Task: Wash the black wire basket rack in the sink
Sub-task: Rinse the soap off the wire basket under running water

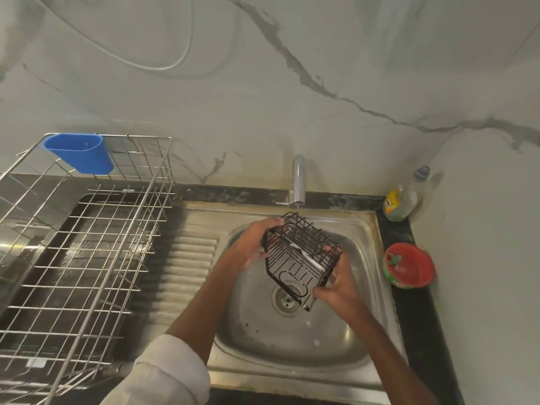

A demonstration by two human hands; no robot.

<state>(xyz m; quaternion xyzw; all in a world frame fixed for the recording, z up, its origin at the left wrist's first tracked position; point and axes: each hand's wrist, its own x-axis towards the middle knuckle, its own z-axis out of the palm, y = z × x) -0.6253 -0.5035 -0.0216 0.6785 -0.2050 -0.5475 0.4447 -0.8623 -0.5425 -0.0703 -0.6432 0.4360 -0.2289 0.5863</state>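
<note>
black rack [302,255] held tilted above the sink [362,229], just under the tap [298,179]. left hand [254,244] grips its far-left edge, fingers curled over the wire; right hand [339,290] holds its near-right corner. dish drainer [87,244] stands left.

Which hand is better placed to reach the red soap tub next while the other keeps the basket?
Probably the right hand. It holds the black wire basket on the side nearest the red tub, which sits right of the sink. The left hand grips the far side.
</note>
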